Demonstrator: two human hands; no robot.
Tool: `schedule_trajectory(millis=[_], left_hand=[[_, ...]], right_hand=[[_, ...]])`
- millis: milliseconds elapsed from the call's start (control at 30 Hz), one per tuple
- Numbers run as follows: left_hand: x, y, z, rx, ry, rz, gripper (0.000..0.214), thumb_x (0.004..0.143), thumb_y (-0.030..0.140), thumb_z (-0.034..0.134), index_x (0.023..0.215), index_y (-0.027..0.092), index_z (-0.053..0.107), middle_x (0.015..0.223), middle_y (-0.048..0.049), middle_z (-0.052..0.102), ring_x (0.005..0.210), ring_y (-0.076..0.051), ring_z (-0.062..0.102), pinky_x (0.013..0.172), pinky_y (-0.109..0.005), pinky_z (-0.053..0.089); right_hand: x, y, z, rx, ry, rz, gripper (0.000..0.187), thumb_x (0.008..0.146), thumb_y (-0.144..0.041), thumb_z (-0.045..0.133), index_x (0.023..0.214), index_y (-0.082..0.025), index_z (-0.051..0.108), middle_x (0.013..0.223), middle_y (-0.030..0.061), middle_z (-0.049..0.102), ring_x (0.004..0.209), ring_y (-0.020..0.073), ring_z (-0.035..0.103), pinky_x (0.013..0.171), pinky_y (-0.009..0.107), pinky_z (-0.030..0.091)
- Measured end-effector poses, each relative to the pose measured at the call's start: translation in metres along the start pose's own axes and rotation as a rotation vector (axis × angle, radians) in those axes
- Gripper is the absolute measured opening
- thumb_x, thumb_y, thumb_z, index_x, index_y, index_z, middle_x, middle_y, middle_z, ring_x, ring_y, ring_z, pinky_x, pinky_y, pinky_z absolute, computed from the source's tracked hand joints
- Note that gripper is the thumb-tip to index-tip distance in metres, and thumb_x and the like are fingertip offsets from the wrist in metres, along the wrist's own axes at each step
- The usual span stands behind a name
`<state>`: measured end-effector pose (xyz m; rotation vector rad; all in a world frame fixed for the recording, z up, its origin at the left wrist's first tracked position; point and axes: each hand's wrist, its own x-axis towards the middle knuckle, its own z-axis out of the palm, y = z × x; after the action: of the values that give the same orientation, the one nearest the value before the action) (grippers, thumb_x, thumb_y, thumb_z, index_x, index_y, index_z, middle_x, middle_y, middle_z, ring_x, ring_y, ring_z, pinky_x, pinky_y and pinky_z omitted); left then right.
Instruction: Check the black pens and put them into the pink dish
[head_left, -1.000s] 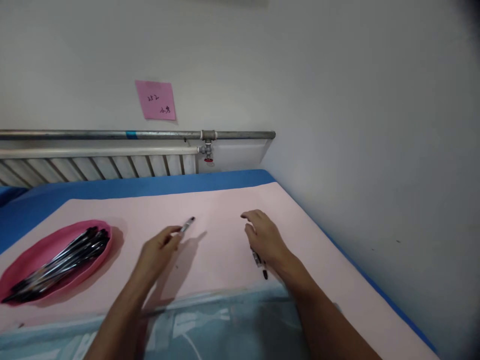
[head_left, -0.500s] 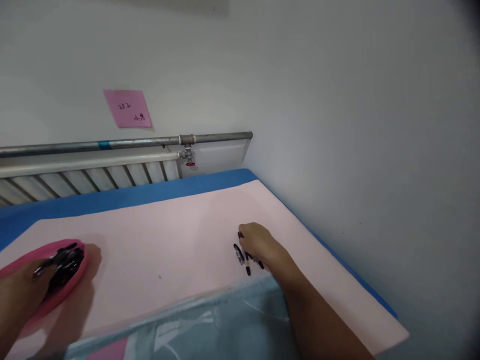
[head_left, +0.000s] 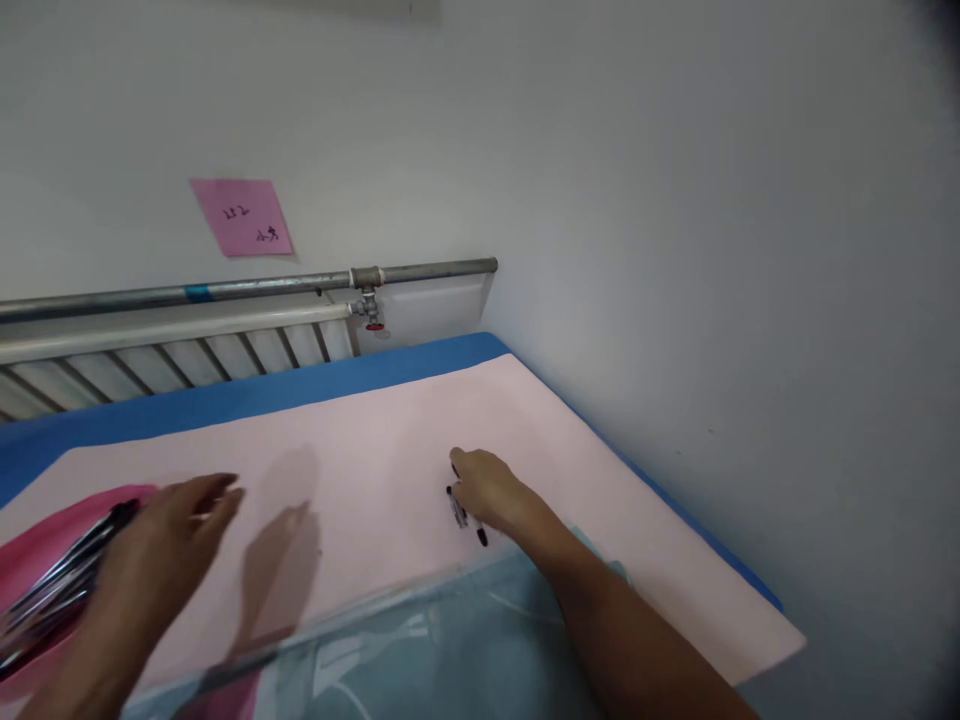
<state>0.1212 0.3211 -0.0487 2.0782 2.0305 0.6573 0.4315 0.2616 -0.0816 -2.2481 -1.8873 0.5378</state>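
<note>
My left hand [head_left: 161,545] hovers over the right side of a pink bowl [head_left: 45,535], thumb and fingers apart with nothing between them. Several dark and silver pens [head_left: 60,585] lie in that bowl, blurred by motion. At the middle right, my right hand [head_left: 487,487] rests low on the pink sheet, fingers curled around a pen [head_left: 454,467] whose dark end pokes out at the fingertips. Just beside and under this hand lie a clear pen with a black cap [head_left: 457,507] and another black-ended pen [head_left: 481,535]. The palm hides part of the group.
A pale pink sheet [head_left: 360,480] covers a blue-edged table [head_left: 375,365]. Pale blue clear plastic [head_left: 442,650] stretches along the near edge. Behind stand a radiator [head_left: 187,360] and a metal pipe with a valve [head_left: 367,300]. The wall [head_left: 712,300] borders the right side.
My left hand has lifted off the pens in the bowl and moved right, opening. The right hand stays at the pens on the sheet. The view has shifted slightly.
</note>
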Motion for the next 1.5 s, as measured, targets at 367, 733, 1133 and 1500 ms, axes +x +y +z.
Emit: schedule_trajectory(millis=[367, 733, 1133, 1500], left_hand=[[-0.058, 0.132, 0.076, -0.972, -0.653, -0.054, 0.043, 0.071, 0.038, 0.051, 0.108, 0.017, 0.048, 0.073, -0.0008, 0.057, 0.048, -0.010, 0.051, 0.040, -0.022, 0.041], [-0.050, 0.089, 0.093, -1.060, -0.650, -0.246, 0.037, 0.065, 0.040, 0.056, 0.093, 0.017, 0.049, 0.062, 0.0057, 0.049, 0.033, -0.002, 0.032, 0.030, -0.015, 0.019], [-0.050, 0.089, 0.096, -1.051, -0.753, -0.171, 0.032, 0.068, 0.046, 0.053, 0.084, 0.018, 0.051, 0.061, 0.0054, 0.049, 0.034, -0.003, 0.032, 0.030, -0.016, 0.019], [-0.051, 0.091, 0.086, -1.085, -0.868, -0.112, 0.032, 0.071, 0.047, 0.053, 0.082, 0.018, 0.054, 0.051, 0.0071, 0.041, 0.035, -0.002, 0.028, 0.035, -0.016, 0.016]], right_hand=[[-0.012, -0.007, -0.014, 0.691, 0.018, -0.211, 0.017, 0.082, -0.031, 0.043, 0.090, -0.019, 0.051, 0.076, 0.0007, 0.063, 0.053, 0.0086, 0.055, 0.044, 0.017, 0.037], [0.009, 0.029, -0.020, -0.212, -0.037, 0.109, 0.024, 0.073, -0.015, 0.045, 0.081, -0.012, 0.067, 0.087, 0.0148, 0.065, 0.083, 0.0228, 0.060, 0.065, 0.027, 0.040], [0.009, 0.003, -0.006, -0.225, -0.077, 0.105, 0.021, 0.073, -0.013, 0.048, 0.084, -0.012, 0.065, 0.088, 0.0150, 0.065, 0.085, 0.0218, 0.060, 0.067, 0.026, 0.040], [0.006, -0.002, -0.010, 0.342, 0.184, 0.008, 0.021, 0.075, -0.020, 0.044, 0.092, -0.016, 0.056, 0.072, 0.0025, 0.062, 0.059, 0.0108, 0.055, 0.050, 0.019, 0.037]])
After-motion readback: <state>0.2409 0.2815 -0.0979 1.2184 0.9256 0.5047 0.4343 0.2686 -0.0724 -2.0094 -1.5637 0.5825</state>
